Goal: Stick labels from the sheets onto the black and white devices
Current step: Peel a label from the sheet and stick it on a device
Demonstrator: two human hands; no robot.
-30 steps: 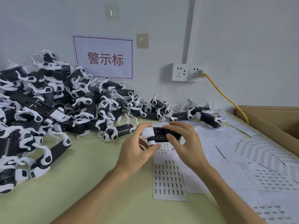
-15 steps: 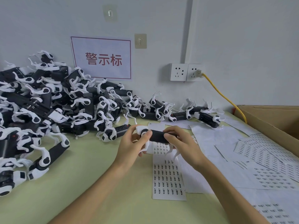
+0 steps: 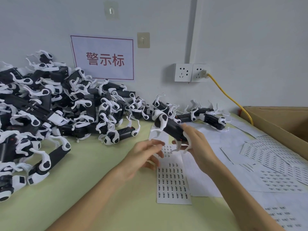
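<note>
My right hand (image 3: 197,145) holds one black and white device (image 3: 168,126) above the table, its white end tilted up and to the left. My left hand (image 3: 145,155) hovers blurred just left of the label sheet (image 3: 173,182), fingers spread and holding nothing. That sheet lies flat on the green table with rows of small black labels. A large heap of black and white devices (image 3: 50,107) fills the left side, and a few more devices (image 3: 208,117) lie along the wall.
More label sheets (image 3: 273,162) spread over the right of the table. A cardboard box (image 3: 281,120) stands at the right edge. A yellow cable (image 3: 228,95) runs from the wall socket (image 3: 190,72) past the box. A red-lettered sign (image 3: 103,58) hangs on the wall.
My left hand has let go of the device and dropped toward the label sheet. My right hand alone has lifted the device and swung it up and to the right.
</note>
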